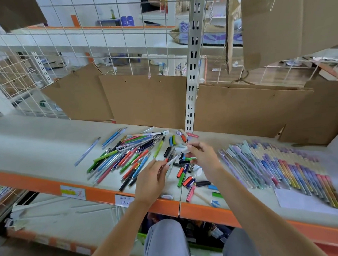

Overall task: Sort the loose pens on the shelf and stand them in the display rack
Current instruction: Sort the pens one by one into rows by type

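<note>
Head view. We look down on a grey shelf (pixel 36 140) with an orange front edge (pixel 108 193). At the centre we see the left hand (pixel 151 180) pinching a thin white pen (pixel 173 160) between thumb and fingers, the pen pointing toward 1 o'clock. Just beyond it, at 2 o'clock from the left hand, the right hand (pixel 202 157) has its fingers curled round small pieces: a green-tipped pen part (pixel 190 158) juts from it toward 9 o'clock, and a pale cap (pixel 182 148) sits at its fingertips.

At 10 o'clock from the hands lies the loose pile of pens (pixel 126 156), crossed over one another in green, red, blue and black. One pale blue pen (pixel 87 151) lies apart at 9 o'clock from the pile. Under and below the hands, toward 6 o'clock, short caps and barrels (pixel 185 181) are scattered near the front edge. At 3 o'clock, a sorted fan of pastel pens (pixel 275 168) lies side by side, partly on a white sheet (pixel 299 201). Cardboard panels (pixel 144 101) stand along the back at 12 o'clock, against a wire grid (pixel 76 44). We cannot make out a display rack.
</note>
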